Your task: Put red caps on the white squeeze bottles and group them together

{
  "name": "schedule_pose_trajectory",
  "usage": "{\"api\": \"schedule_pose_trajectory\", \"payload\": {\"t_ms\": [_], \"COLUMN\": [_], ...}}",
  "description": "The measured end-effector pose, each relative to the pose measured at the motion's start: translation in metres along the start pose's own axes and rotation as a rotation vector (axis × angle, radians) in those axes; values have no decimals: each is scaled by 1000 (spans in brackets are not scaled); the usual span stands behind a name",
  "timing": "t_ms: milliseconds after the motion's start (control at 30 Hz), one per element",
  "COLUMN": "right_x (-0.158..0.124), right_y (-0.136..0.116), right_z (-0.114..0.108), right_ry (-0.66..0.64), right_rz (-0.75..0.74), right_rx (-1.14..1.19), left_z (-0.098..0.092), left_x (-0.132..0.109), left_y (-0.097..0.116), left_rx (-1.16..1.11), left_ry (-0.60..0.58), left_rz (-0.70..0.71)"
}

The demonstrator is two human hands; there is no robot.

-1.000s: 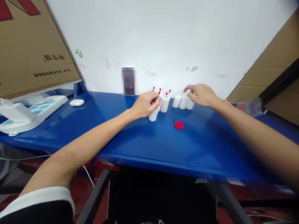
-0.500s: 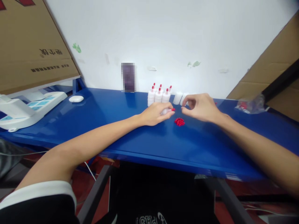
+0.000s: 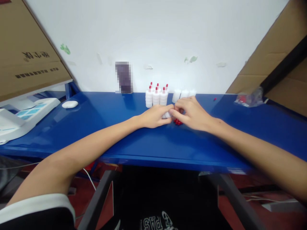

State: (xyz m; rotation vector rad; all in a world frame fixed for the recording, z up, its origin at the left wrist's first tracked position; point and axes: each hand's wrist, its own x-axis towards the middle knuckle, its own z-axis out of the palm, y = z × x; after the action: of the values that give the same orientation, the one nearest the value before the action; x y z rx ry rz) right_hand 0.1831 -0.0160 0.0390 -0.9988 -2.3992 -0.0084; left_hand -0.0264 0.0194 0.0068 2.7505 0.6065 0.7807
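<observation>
My left hand (image 3: pixel 153 117) is wrapped round a small white squeeze bottle (image 3: pixel 166 115), which lies tilted with its top end to the right. At that end, the fingers of my right hand (image 3: pixel 195 115) are pinched together over the tip and hide its red cap. Just under my right fingers sits a small heap of red caps (image 3: pixel 177 122), partly covered. Behind my left hand stand several white bottles with red tips (image 3: pixel 156 97), upright in rows. To their right, beyond my right hand, are several white bottles without red tips (image 3: pixel 177 95).
A single red cap (image 3: pixel 215 99) lies toward the right on the blue table (image 3: pixel 144 143). Farther right is a clear plastic bag (image 3: pixel 250 98) with red pieces inside. At left are a white earbud case (image 3: pixel 70 104) and a white device (image 3: pixel 35 115). Cardboard (image 3: pixel 31 48) leans at left.
My right hand has moved in to the left, from apart with open fingers to closing on the bottle's tip. The red cap seen there before is now hidden. The view has shifted slightly.
</observation>
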Motion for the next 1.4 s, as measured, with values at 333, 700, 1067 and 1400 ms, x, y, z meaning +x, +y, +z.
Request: {"api": "schedule_pose_trajectory", "payload": {"t_ms": [333, 700, 1067, 1400], "right_x": [0, 4, 5, 3], "right_y": [6, 49, 46, 42], "right_z": [-4, -34, -27, -28], "right_ry": [-152, -222, -578, -583], "right_rz": [-106, 189, 283, 245], "right_rx": [257, 141, 23, -4], "left_z": [0, 4, 0, -4], "left_x": [-1, 1, 1, -2], "left_y": [3, 1, -4, -7], "left_rx": [16, -114, -340, -116], "left_ry": [4, 172, 50, 53], "left_rz": [10, -127, -233, -176]}}
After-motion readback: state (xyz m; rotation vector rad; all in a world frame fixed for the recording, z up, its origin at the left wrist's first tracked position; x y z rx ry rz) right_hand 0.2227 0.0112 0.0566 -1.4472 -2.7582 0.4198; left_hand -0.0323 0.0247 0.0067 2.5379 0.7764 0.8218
